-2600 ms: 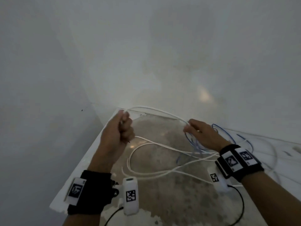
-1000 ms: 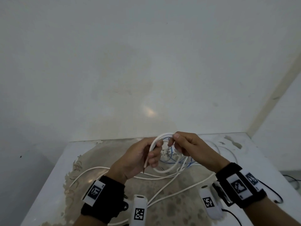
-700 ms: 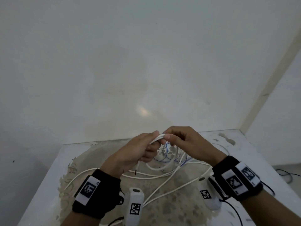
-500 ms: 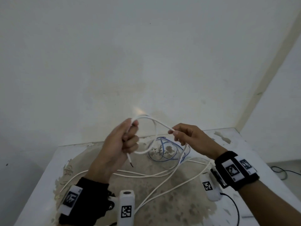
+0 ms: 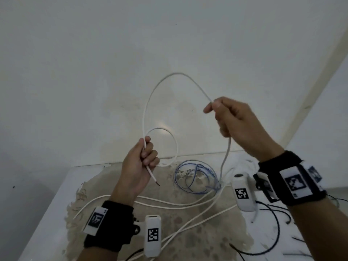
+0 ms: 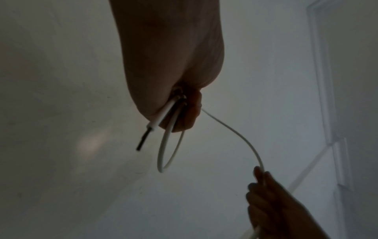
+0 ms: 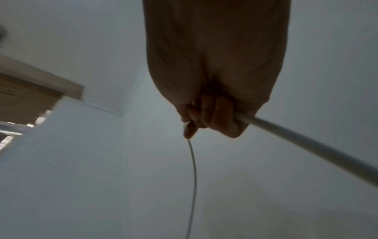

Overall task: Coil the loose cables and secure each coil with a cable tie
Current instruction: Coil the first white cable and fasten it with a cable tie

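No legible text, brand or number anywhere I can read. Only black-and-white square code markers — on the white camera units below my wrists and on both my wristbands — patterns, not readable characters.

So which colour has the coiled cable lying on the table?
Blue, clearest in the head view.
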A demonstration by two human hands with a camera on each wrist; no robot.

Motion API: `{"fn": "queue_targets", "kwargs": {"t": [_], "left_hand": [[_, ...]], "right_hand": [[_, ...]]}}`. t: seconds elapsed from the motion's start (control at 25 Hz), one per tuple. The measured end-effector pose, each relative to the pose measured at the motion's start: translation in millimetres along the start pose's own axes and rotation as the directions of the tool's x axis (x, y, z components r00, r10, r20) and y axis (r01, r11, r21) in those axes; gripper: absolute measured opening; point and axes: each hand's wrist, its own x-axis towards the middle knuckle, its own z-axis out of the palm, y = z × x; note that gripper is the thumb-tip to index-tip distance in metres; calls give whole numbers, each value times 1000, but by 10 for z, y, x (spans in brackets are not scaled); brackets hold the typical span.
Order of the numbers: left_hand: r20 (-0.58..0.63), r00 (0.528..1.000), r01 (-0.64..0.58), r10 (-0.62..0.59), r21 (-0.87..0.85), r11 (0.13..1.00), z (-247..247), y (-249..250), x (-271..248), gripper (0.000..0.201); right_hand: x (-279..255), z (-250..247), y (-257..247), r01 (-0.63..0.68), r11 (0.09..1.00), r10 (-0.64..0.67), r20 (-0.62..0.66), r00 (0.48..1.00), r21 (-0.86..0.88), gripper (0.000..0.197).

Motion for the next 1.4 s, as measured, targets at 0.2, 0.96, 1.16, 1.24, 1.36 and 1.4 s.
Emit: {"fn": "queue_targets", "kwargs": {"t": [0.2, 0.96, 1.16, 1.24, 1.36, 1.4], "left_hand": [[-38, 999, -35, 33, -36, 999, 58, 117, -10, 25], [217, 935, 121, -280, 546, 829, 238, -258, -185, 31], [302, 807, 422, -508, 307, 853, 383, -190, -252, 29], [324, 838, 440, -439, 75, 895, 384, -213, -204, 29], [183, 933, 329, -311, -82, 941, 388, -323, -151, 29], [132, 949, 299, -285, -93, 950, 406, -372, -154, 31]], "right_hand": [[147, -297, 13, -40, 881, -107, -281, 954, -472, 21], [-725, 349, 87, 188, 881, -45, 319, 947, -435, 9], [-624, 246, 425, 10, 955, 23, 108, 994, -296, 28], [-683, 319, 527, -113, 985, 132, 150, 980, -129, 30], [-725, 443, 558, -408, 882, 366, 202, 909, 236, 38], [-704, 470, 559, -450, 827, 417, 171, 893, 336, 37]]}}
